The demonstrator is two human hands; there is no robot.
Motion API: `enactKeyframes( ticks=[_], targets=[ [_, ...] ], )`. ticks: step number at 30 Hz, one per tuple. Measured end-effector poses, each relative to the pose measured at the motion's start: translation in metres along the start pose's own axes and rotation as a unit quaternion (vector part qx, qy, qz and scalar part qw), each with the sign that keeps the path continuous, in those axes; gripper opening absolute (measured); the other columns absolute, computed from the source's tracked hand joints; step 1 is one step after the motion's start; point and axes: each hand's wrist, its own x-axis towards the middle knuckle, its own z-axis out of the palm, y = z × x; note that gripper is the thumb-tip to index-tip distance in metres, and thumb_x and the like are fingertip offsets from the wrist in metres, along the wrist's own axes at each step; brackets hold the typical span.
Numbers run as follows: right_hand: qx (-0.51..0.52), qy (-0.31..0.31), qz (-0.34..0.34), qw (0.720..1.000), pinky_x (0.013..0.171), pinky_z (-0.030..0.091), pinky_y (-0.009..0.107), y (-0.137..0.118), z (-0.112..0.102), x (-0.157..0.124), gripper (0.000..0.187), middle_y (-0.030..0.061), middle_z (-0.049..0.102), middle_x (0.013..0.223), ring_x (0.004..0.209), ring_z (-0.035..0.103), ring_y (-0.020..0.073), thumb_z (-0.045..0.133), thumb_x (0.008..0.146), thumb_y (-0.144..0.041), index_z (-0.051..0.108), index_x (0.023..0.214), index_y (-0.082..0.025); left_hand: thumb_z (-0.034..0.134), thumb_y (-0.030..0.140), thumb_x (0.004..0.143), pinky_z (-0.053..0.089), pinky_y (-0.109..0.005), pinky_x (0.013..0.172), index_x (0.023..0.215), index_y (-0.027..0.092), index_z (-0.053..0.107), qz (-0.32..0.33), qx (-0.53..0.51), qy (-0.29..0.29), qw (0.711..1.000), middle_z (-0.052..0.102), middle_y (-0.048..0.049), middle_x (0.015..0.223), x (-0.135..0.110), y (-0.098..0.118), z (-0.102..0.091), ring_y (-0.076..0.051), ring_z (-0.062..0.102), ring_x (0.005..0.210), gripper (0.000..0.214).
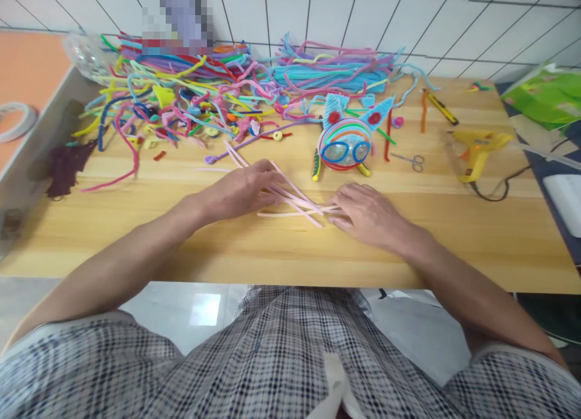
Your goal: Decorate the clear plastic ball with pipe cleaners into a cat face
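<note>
Several pale pink pipe cleaners (290,198) lie crossed on the wooden table (272,249) in front of me. My left hand (240,189) rests palm down on their left ends, fingers curled over them. My right hand (367,213) lies palm down at their right ends, its fingertips pressing on the strands. Just behind the hands stands a round pipe-cleaner figure (345,141) with blue ears, red spots and blue ring eyes.
A big heap of coloured pipe cleaners (204,98) covers the back of the table. Small scissors (411,160), a yellow glue gun (479,151) with its cord, and a yellow utility knife (440,107) lie at the right. A green bag (544,95) sits far right.
</note>
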Motion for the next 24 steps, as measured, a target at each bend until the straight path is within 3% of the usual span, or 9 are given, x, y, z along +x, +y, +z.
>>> enactKeyframes(
  ticks=[3, 8, 12, 17, 21, 24],
  targets=[
    [-0.004, -0.02, -0.003, 1.0, 0.092, 0.049, 0.041, 0.01, 0.0, -0.003, 0.018, 0.0136, 0.085, 0.108, 0.103, 0.073, 0.0304, 0.067, 0.115, -0.02, 0.085, 0.112, -0.019, 0.064, 0.031, 0.113, 0.063, -0.037, 0.102, 0.135, 0.026, 0.087, 0.015, -0.005, -0.031, 0.999, 0.082, -0.0117, 0.129, 0.014, -0.005, 0.007, -0.027, 0.082, 0.115, 0.033],
    [0.02, -0.005, 0.0, 1.0, 0.092, 0.049, 0.04, 0.017, -0.002, -0.01, 0.027, 0.0094, 0.086, 0.104, 0.102, 0.075, 0.027, 0.067, 0.118, -0.022, 0.09, 0.104, -0.024, 0.061, 0.031, 0.111, 0.058, -0.035, 0.091, 0.116, 0.021, 0.087, -0.005, 0.022, -0.039, 0.999, 0.083, -0.0104, 0.111, 0.035, -0.017, -0.004, -0.027, 0.079, 0.102, 0.028],
    [0.064, 0.019, 0.006, 0.998, 0.098, 0.055, 0.041, 0.023, -0.008, -0.018, 0.029, 0.0108, 0.09, 0.112, 0.106, 0.079, 0.0271, 0.066, 0.12, -0.024, 0.094, 0.117, -0.024, 0.06, 0.037, 0.109, 0.056, -0.037, 0.091, 0.109, 0.021, 0.084, -0.03, 0.049, -0.043, 0.997, 0.081, -0.0115, 0.11, 0.039, -0.027, -0.008, -0.028, 0.078, 0.1, 0.029],
    [0.208, 0.021, 0.036, 0.977, 0.1, 0.064, 0.042, 0.031, -0.024, -0.023, 0.032, 0.0114, 0.092, 0.119, 0.11, 0.085, 0.028, 0.064, 0.121, -0.031, 0.095, 0.126, -0.028, 0.065, 0.047, 0.104, 0.059, -0.037, 0.088, 0.113, 0.024, 0.084, -0.058, 0.007, -0.005, 0.998, 0.081, -0.0094, 0.111, 0.033, -0.033, -0.012, -0.028, 0.077, 0.1, 0.031],
    [0.33, -0.002, 0.077, 0.941, 0.094, 0.065, 0.039, 0.036, -0.045, -0.026, 0.028, 0.0083, 0.091, 0.112, 0.101, 0.085, 0.0261, 0.07, 0.117, -0.042, 0.095, 0.119, -0.029, 0.069, 0.062, 0.107, 0.054, -0.034, 0.071, 0.124, 0.027, 0.082, -0.089, -0.094, 0.046, 0.991, 0.079, -0.005, 0.102, 0.019, -0.013, -0.028, -0.022, 0.07, 0.081, 0.04],
    [0.384, -0.013, 0.113, 0.916, 0.087, 0.063, 0.038, 0.038, -0.056, -0.026, 0.032, 0.0066, 0.09, 0.104, 0.091, 0.083, 0.0245, 0.073, 0.114, -0.051, 0.094, 0.111, -0.028, 0.068, 0.069, 0.111, 0.06, -0.036, 0.077, 0.137, 0.03, 0.081, -0.038, -0.138, 0.037, 0.989, 0.082, -0.0061, 0.109, 0.011, 0.017, -0.033, -0.023, 0.075, 0.087, 0.049]
  ],
)
